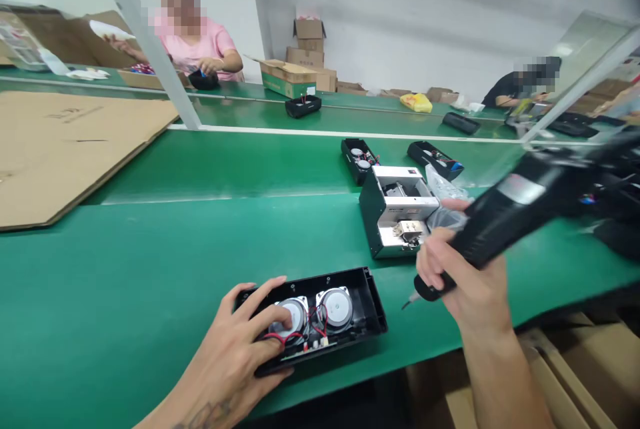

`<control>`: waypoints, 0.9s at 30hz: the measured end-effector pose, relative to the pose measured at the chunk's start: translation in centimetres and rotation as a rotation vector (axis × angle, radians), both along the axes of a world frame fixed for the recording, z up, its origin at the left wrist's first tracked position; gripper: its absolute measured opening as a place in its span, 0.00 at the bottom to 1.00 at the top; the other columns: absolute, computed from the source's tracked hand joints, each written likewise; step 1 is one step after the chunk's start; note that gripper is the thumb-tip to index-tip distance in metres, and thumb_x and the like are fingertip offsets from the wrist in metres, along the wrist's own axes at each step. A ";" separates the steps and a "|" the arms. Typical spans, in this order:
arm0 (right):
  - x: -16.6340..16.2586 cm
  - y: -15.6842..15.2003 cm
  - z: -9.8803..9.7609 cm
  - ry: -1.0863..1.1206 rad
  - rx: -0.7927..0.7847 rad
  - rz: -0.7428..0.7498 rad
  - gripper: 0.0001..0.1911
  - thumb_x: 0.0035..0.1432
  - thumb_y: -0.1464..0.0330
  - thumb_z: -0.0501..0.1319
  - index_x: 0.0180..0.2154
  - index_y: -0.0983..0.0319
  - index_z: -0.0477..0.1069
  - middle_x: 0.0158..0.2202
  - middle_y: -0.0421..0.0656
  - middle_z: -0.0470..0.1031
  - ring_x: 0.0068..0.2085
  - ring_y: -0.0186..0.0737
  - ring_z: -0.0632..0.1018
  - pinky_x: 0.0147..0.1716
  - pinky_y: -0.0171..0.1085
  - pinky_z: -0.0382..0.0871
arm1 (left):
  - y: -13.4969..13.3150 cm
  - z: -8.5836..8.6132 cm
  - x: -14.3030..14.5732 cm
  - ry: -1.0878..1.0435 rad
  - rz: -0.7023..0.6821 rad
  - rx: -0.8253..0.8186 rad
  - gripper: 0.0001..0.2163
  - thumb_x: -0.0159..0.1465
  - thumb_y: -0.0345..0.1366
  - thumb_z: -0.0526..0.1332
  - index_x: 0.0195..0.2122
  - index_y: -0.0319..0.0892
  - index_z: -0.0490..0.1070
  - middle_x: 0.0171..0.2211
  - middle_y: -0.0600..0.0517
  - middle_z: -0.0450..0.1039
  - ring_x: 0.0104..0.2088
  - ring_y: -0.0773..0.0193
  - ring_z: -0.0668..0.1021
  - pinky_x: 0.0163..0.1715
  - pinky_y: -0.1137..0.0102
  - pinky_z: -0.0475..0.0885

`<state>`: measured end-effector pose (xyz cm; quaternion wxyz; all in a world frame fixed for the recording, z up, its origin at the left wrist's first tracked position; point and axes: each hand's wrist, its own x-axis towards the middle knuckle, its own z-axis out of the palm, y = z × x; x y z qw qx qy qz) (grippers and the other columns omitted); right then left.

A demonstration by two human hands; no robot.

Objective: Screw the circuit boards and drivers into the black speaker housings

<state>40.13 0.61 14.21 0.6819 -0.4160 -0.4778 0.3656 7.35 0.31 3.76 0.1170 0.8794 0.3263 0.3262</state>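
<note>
While my left hand (245,342) spreads over the left end of the black housing (320,332), one finger on a round speaker (295,312) and the thumb by the near wall, the whole piece lies open side up, just inside the worktop's (150,269) front edge. I judge it light and stiff, its plastic walls a little slippery; those walls are where to take hold, since the thin red wires (323,312) and circuit board (314,347) look fragile. To its right, my right hand (467,282) is wrapped round a black power screwdriver (500,222), bit angled down and apart from the housing; it looks heavier, best held round its barrel. Farther from the front edge stands a metal machine (397,212), two more housings (359,161) lie behind it toward the far edge, and flat cardboard (75,149) covers the far left corner.
</note>
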 end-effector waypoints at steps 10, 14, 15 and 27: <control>-7.0 -4.1 -1.6 0.093 0.127 0.183 0.24 0.71 0.71 0.66 0.63 0.47 0.66 0.24 0.30 0.70 0.19 0.30 0.68 0.20 0.34 0.64 | -0.4 0.6 -0.1 0.068 -0.022 -0.034 0.15 0.58 0.42 0.81 0.29 0.46 0.75 0.42 0.57 0.83 0.69 0.41 0.73 0.67 0.48 0.51; -8.0 -4.0 -2.5 0.027 0.104 0.188 0.23 0.72 0.71 0.65 0.63 0.47 0.66 0.25 0.30 0.69 0.20 0.29 0.68 0.21 0.33 0.63 | -0.5 0.8 -0.1 0.084 -0.021 -0.033 0.15 0.57 0.42 0.82 0.28 0.46 0.76 0.43 0.57 0.83 0.69 0.41 0.73 0.67 0.49 0.51; -8.1 -4.0 -2.6 0.024 0.103 0.197 0.23 0.72 0.71 0.65 0.63 0.47 0.66 0.25 0.30 0.69 0.20 0.29 0.68 0.21 0.33 0.63 | -0.4 0.8 -0.1 0.087 -0.021 -0.033 0.15 0.57 0.41 0.82 0.29 0.46 0.76 0.43 0.57 0.83 0.69 0.41 0.73 0.67 0.48 0.51; -8.1 -4.0 -4.2 0.003 0.048 0.223 0.23 0.71 0.70 0.65 0.62 0.46 0.64 0.25 0.30 0.70 0.19 0.30 0.67 0.20 0.33 0.62 | -0.6 0.7 -0.2 0.110 -0.020 -0.049 0.14 0.60 0.43 0.80 0.30 0.46 0.77 0.43 0.56 0.83 0.70 0.40 0.72 0.67 0.47 0.51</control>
